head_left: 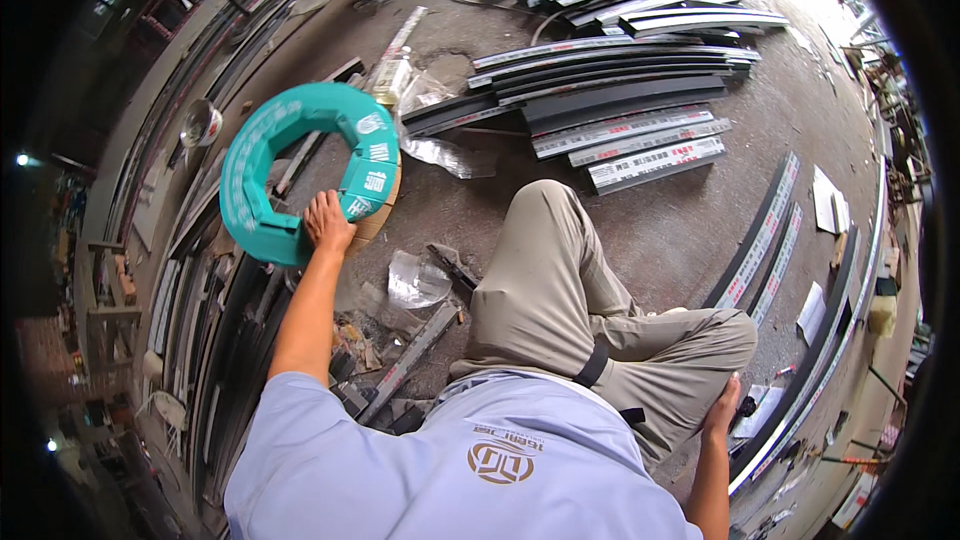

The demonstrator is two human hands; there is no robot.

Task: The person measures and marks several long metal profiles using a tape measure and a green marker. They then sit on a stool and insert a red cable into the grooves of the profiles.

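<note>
Green ring-shaped reel stands on edge on the floor, left of the bent knee. Left hand has fingers pressed on its lower rim; right hand rests far behind, its fingers flat on the floor.

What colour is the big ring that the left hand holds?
The ring is teal green with white markings, seen in the head view.

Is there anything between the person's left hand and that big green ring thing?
No, nothing is in the way. The left hand already grips the green ring at its lower edge, fingers right on it. The right hand is far off, resting low beside the bent leg.
</note>
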